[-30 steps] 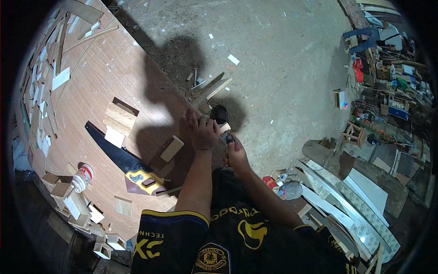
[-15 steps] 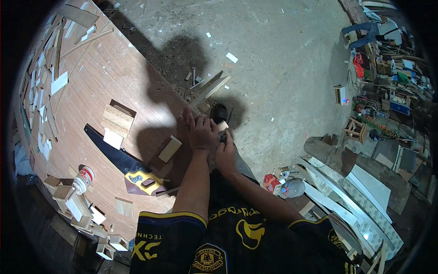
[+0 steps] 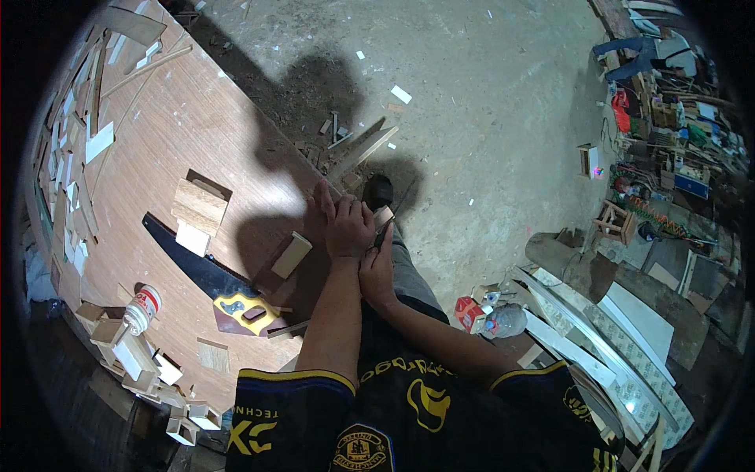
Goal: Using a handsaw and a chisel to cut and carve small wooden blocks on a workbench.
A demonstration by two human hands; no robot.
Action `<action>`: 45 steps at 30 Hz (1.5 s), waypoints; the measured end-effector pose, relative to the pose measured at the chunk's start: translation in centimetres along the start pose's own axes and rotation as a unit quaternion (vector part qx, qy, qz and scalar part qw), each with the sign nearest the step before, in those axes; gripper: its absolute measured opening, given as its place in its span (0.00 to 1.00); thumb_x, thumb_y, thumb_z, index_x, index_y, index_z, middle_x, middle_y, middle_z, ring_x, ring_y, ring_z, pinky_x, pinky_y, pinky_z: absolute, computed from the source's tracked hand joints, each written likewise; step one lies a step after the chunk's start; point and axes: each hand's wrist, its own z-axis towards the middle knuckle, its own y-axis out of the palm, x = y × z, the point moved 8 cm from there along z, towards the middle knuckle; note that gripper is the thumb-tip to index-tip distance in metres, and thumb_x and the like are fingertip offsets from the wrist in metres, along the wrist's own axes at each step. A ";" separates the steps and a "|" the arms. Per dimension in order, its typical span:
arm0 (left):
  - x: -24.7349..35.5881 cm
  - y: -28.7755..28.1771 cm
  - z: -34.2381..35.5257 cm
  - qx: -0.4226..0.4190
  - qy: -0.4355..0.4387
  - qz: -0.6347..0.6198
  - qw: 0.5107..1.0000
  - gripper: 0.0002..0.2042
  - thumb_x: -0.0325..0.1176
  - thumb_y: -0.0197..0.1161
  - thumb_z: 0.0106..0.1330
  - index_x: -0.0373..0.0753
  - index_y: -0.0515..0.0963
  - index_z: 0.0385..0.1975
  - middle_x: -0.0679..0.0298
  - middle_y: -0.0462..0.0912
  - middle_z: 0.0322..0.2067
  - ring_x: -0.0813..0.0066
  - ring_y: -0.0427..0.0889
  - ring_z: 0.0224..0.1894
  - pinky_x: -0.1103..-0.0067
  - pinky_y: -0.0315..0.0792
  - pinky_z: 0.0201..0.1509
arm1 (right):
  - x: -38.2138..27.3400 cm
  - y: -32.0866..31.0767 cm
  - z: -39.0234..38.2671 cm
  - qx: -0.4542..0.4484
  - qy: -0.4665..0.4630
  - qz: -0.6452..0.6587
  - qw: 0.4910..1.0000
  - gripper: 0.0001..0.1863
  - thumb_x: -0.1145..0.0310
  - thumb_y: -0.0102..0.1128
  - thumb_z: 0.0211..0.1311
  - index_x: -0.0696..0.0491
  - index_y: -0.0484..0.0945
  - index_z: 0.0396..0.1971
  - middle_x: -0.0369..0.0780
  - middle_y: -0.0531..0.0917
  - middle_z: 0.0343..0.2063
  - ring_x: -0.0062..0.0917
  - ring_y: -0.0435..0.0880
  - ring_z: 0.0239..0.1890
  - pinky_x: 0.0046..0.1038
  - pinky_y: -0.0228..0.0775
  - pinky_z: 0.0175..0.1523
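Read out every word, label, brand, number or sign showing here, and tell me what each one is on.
Black short-sleeved shirt with yellow trim: yellow lettering and a crest; I don't copy out wording or brands.
White cylindrical tub with a red band: lettering only partly in view; not quoted.
Long pale panel with grey patterning: fine marks, too small to read.
Red-and-white box: any print is too blurred to read.
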 end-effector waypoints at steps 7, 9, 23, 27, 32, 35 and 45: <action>-0.9 1.2 -0.7 0.002 0.003 -0.058 0.998 0.11 0.33 0.54 0.64 0.31 0.79 0.35 0.55 0.76 0.48 0.38 0.51 0.70 0.46 0.41 0.72 | -1.0 -0.2 -0.3 0.062 -0.057 -0.059 0.995 0.34 0.70 0.38 0.68 0.59 0.38 0.70 0.65 0.70 0.55 0.57 0.74 0.54 0.45 0.68 0.55; -0.5 0.7 -0.4 0.020 0.011 -0.045 0.999 0.11 0.33 0.53 0.64 0.32 0.78 0.35 0.55 0.75 0.50 0.39 0.51 0.70 0.47 0.41 0.72 | -1.2 -0.5 -0.2 0.076 -0.074 -0.055 0.993 0.34 0.70 0.38 0.68 0.59 0.40 0.70 0.65 0.70 0.55 0.57 0.74 0.54 0.45 0.69 0.54; -0.8 0.4 -1.5 0.088 -0.041 0.060 0.993 0.12 0.37 0.50 0.69 0.41 0.81 0.38 0.62 0.67 0.65 0.52 0.55 0.71 0.52 0.42 0.73 | -0.5 -0.6 2.0 0.066 -0.058 -0.043 0.995 0.30 0.69 0.42 0.67 0.55 0.52 0.69 0.56 0.79 0.47 0.47 0.79 0.49 0.40 0.71 0.54; -1.2 0.2 -2.1 0.091 -0.047 0.057 0.993 0.13 0.38 0.50 0.70 0.41 0.81 0.38 0.63 0.68 0.65 0.52 0.57 0.70 0.53 0.47 0.72 | -0.7 -3.3 4.4 -0.068 0.115 0.122 0.984 0.25 0.72 0.44 0.65 0.56 0.63 0.63 0.46 0.79 0.32 0.35 0.76 0.29 0.32 0.73 0.40; -0.8 0.0 -1.8 0.074 -0.043 0.057 0.995 0.14 0.39 0.48 0.71 0.40 0.80 0.39 0.62 0.65 0.66 0.50 0.57 0.70 0.52 0.45 0.72 | -3.1 -5.5 6.9 -0.215 0.163 0.081 0.959 0.21 0.74 0.45 0.59 0.58 0.75 0.52 0.43 0.80 0.24 0.28 0.75 0.15 0.29 0.68 0.18; -0.6 -0.1 -1.8 0.057 -0.030 0.047 0.997 0.15 0.40 0.46 0.72 0.38 0.79 0.40 0.60 0.65 0.66 0.49 0.55 0.71 0.51 0.44 0.72 | -6.2 -5.2 7.7 -0.234 0.009 -0.255 0.938 0.19 0.76 0.45 0.56 0.57 0.79 0.47 0.48 0.83 0.28 0.29 0.80 0.19 0.32 0.70 0.21; 0.2 -0.8 -2.2 0.086 0.017 0.097 0.991 0.15 0.42 0.48 0.71 0.38 0.79 0.38 0.56 0.71 0.60 0.48 0.60 0.68 0.48 0.49 0.69 | -6.7 -6.1 13.1 -0.074 -0.022 -0.450 0.890 0.16 0.75 0.49 0.54 0.57 0.81 0.41 0.52 0.84 0.37 0.45 0.83 0.44 0.39 0.75 0.47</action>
